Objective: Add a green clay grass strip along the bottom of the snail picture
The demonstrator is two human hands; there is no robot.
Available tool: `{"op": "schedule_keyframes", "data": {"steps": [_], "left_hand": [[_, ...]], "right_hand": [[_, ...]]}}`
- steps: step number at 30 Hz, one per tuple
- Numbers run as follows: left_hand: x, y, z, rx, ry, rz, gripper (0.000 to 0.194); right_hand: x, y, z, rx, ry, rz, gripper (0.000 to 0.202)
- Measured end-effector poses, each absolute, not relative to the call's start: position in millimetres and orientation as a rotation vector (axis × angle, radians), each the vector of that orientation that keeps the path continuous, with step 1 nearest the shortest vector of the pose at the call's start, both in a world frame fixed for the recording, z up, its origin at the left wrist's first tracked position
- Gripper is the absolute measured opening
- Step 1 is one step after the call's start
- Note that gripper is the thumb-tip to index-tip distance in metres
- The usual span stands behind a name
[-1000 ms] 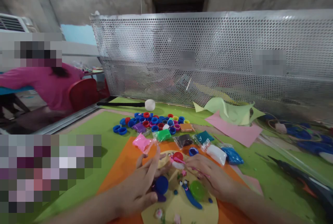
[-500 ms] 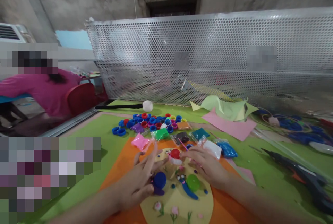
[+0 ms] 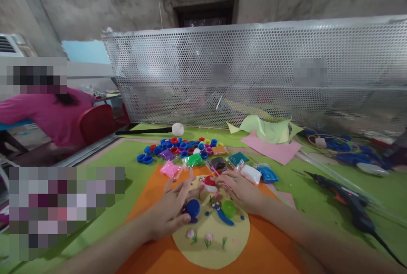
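Note:
A pale yellow round sheet [image 3: 216, 253] lies on an orange sheet [image 3: 149, 250]. On it are a snail with a dark blue cap [image 3: 192, 208], a blue clay snail with a green cap [image 3: 229, 209], a red cap [image 3: 209, 180] at the top and small pink flowers [image 3: 208, 237]. My left hand [image 3: 171, 210] rests at the left of the round sheet, fingers spread, beside the dark blue cap. My right hand [image 3: 240, 187] has its fingers closed round a thin pink stick [image 3: 217, 171], its fingertips next to the red cap.
Bottle caps [image 3: 184, 146] and clay packets [image 3: 251, 174] lie beyond the orange sheet. At the right is a glue gun [image 3: 346, 197] with a cable. A perforated metal screen [image 3: 254, 66] stands behind crumpled paper [image 3: 263, 129]. A person in pink [image 3: 60, 115] sits at the left.
The view has shifted slightly, so more of the round sheet's lower edge shows. My right hand has moved nearer over the red cap. My left hand stays spread at the left.

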State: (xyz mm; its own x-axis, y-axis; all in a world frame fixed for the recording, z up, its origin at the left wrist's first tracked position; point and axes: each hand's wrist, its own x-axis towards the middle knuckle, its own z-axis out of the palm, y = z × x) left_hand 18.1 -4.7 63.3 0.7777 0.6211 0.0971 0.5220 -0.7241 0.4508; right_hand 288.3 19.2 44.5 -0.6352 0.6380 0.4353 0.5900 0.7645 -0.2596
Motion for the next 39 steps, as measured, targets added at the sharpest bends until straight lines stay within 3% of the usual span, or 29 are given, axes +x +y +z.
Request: {"op": "schedule_keyframes", "data": {"steps": [14, 24, 34, 39], "left_hand": [[21.1, -8.0, 66.7, 2.594, 1.057, 0.357, 0.083], [-8.3, 21.3, 73.0, 2.495, 1.527, 0.35, 0.036], [-25.9, 38.0, 63.6, 2.569, 1.775, 0.312, 0.043], [-22.5, 39.8, 63.3, 2.708, 1.534, 0.168, 0.051]], "right_hand": [[282.9, 17.3, 46.3, -1.023, -2.465, 0.097, 0.026], [284.7, 24.7, 38.4, -1.256, -2.314, 0.108, 0.026], [300.4, 34.4, 39.8, -1.373, -2.297, -0.024, 0.025], [291.8, 39.7, 50.1, -1.178, -2.568, 0.038, 0.029]]}}
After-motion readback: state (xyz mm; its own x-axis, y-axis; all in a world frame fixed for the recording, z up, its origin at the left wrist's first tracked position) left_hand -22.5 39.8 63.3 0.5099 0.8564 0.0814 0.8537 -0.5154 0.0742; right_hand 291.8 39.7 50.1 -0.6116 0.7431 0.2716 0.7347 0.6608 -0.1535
